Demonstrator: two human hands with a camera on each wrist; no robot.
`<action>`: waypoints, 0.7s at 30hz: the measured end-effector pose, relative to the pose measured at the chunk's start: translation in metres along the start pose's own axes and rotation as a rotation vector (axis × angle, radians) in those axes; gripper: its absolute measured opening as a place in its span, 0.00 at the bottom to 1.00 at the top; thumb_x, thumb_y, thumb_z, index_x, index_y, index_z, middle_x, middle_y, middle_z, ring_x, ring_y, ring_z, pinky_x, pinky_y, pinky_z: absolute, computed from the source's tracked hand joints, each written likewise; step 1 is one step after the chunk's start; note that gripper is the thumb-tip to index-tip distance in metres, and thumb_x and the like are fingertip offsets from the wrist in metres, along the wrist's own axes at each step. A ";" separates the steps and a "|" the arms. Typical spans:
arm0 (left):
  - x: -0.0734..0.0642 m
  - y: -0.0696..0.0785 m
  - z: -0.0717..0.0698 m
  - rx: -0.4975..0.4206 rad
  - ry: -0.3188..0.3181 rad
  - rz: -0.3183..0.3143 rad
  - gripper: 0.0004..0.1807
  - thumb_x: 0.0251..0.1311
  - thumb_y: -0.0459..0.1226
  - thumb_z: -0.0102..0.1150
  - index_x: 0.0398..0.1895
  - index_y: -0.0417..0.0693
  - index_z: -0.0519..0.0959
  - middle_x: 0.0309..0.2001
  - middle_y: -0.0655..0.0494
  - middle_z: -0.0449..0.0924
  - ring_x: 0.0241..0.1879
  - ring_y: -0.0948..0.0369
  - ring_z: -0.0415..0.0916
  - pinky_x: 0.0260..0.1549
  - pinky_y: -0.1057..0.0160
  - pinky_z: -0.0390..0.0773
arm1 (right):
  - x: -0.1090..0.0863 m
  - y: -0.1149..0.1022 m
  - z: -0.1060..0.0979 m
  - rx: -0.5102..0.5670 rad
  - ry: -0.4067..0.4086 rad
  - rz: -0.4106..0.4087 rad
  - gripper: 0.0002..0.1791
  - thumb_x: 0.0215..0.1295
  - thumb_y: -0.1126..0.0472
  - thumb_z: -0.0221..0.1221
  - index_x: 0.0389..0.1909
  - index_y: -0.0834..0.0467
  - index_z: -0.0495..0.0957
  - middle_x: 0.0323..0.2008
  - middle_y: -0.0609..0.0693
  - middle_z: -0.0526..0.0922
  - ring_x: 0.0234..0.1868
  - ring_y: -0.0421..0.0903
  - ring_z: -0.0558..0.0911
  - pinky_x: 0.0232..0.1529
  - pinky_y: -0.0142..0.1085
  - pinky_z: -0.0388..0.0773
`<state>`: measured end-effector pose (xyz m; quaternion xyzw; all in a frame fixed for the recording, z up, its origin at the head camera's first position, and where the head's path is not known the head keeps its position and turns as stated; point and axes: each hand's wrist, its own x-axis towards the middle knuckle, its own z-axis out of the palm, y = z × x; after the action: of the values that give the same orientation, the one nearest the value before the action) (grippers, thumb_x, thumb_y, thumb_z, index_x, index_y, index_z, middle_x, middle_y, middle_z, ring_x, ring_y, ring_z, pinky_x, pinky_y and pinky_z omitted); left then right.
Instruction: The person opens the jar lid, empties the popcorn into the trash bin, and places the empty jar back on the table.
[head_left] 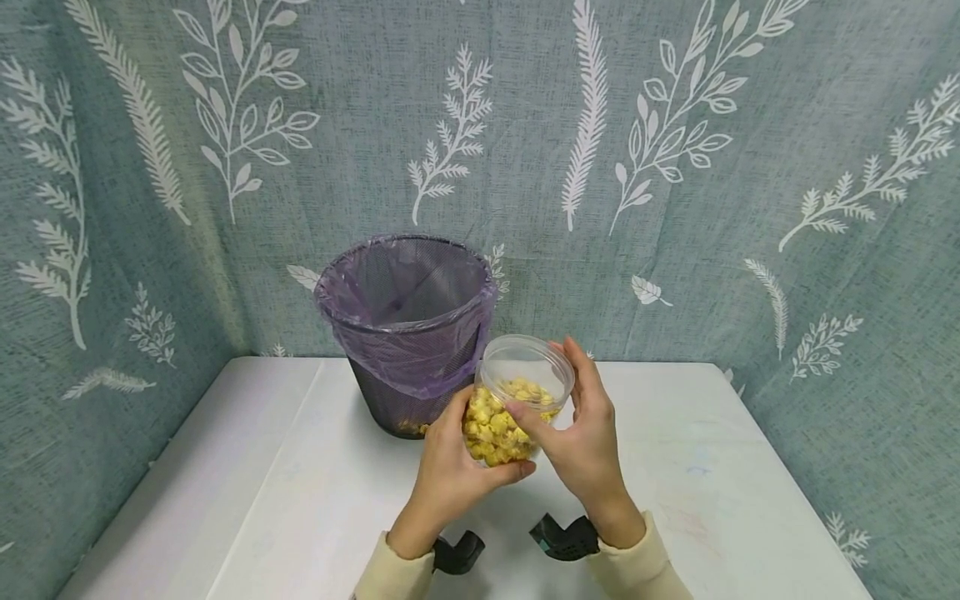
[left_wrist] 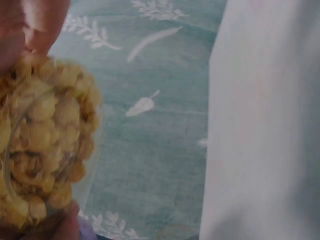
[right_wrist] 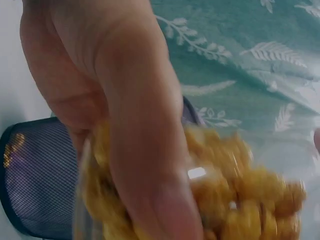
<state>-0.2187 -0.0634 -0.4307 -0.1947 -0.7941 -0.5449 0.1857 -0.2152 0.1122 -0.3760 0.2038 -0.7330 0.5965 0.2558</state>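
A clear plastic jar (head_left: 487, 348) holds yellow popcorn (head_left: 495, 427) that fills its lower part. Tilted, it hangs over the white table beside the bin. My left hand (head_left: 448, 492) grips the jar low down, thumb along the underside and fingers round the left wall. Up at the rim, my right hand (head_left: 588, 442) grips the jar with thumb in front and fingers behind. The left wrist view shows the popcorn (left_wrist: 45, 125) close up through the jar's base. In the right wrist view a thumb (right_wrist: 150, 130) lies across the jar, hiding part of it.
A dark mesh bin (head_left: 369, 392) with a purple liner (head_left: 420, 362) stands just left of the jar, on the white table (head_left: 675, 450). Some yellow-brown bits (head_left: 411, 427) show through its lower wall. Leaf-patterned green cloth (head_left: 525, 167) encloses the back and sides.
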 end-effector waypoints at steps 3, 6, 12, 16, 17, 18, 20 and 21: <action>0.001 -0.001 -0.004 -0.066 -0.062 -0.015 0.55 0.37 0.47 0.91 0.71 0.51 0.70 0.62 0.59 0.79 0.56 0.59 0.80 0.53 0.53 0.83 | 0.003 0.001 -0.008 0.090 -0.081 0.021 0.50 0.61 0.72 0.72 0.81 0.67 0.55 0.74 0.62 0.68 0.76 0.57 0.68 0.78 0.46 0.58; 0.001 -0.002 -0.010 -0.149 -0.134 -0.025 0.54 0.39 0.45 0.90 0.72 0.51 0.69 0.61 0.58 0.80 0.55 0.59 0.81 0.53 0.54 0.83 | 0.006 0.003 -0.017 0.185 -0.170 0.008 0.48 0.63 0.73 0.70 0.81 0.67 0.55 0.74 0.64 0.68 0.75 0.56 0.67 0.76 0.35 0.60; 0.003 -0.003 -0.016 -0.280 -0.267 -0.004 0.51 0.44 0.38 0.87 0.73 0.49 0.68 0.61 0.56 0.82 0.55 0.56 0.82 0.55 0.56 0.82 | 0.011 0.007 -0.031 0.345 -0.299 -0.037 0.45 0.68 0.66 0.69 0.81 0.65 0.56 0.73 0.67 0.67 0.72 0.52 0.70 0.71 0.34 0.68; 0.004 -0.003 -0.018 -0.303 -0.310 0.002 0.50 0.44 0.37 0.87 0.73 0.49 0.69 0.60 0.56 0.82 0.56 0.55 0.82 0.57 0.57 0.81 | 0.013 0.006 -0.039 0.413 -0.327 -0.037 0.45 0.70 0.61 0.69 0.81 0.64 0.56 0.74 0.66 0.66 0.72 0.52 0.71 0.69 0.36 0.72; 0.004 -0.003 -0.019 -0.305 -0.314 -0.003 0.50 0.44 0.37 0.87 0.73 0.50 0.70 0.60 0.57 0.82 0.56 0.56 0.82 0.57 0.57 0.81 | 0.013 0.006 -0.042 0.419 -0.323 -0.034 0.45 0.71 0.61 0.69 0.81 0.63 0.56 0.74 0.66 0.67 0.72 0.53 0.71 0.68 0.36 0.73; 0.004 -0.003 -0.020 -0.306 -0.314 -0.006 0.50 0.44 0.37 0.87 0.72 0.50 0.70 0.60 0.57 0.82 0.56 0.56 0.82 0.58 0.57 0.80 | 0.014 0.006 -0.046 0.419 -0.313 -0.031 0.44 0.71 0.61 0.68 0.81 0.63 0.56 0.74 0.65 0.67 0.72 0.53 0.71 0.69 0.37 0.73; 0.005 -0.004 -0.022 -0.311 -0.311 -0.009 0.49 0.43 0.37 0.87 0.72 0.51 0.70 0.60 0.57 0.83 0.57 0.55 0.81 0.58 0.57 0.80 | 0.016 0.005 -0.054 0.417 -0.273 -0.014 0.43 0.71 0.64 0.67 0.82 0.62 0.57 0.74 0.62 0.68 0.73 0.53 0.70 0.69 0.36 0.72; 0.005 -0.004 -0.023 -0.314 -0.307 -0.008 0.49 0.44 0.36 0.87 0.72 0.51 0.71 0.60 0.57 0.83 0.57 0.55 0.81 0.59 0.57 0.80 | 0.017 0.006 -0.059 0.419 -0.247 -0.004 0.43 0.71 0.65 0.67 0.81 0.62 0.57 0.74 0.61 0.68 0.73 0.53 0.69 0.69 0.36 0.71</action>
<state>-0.2231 -0.0860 -0.4235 -0.2988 -0.7193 -0.6265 0.0277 -0.2245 0.1715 -0.3606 0.3256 -0.6184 0.7055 0.1175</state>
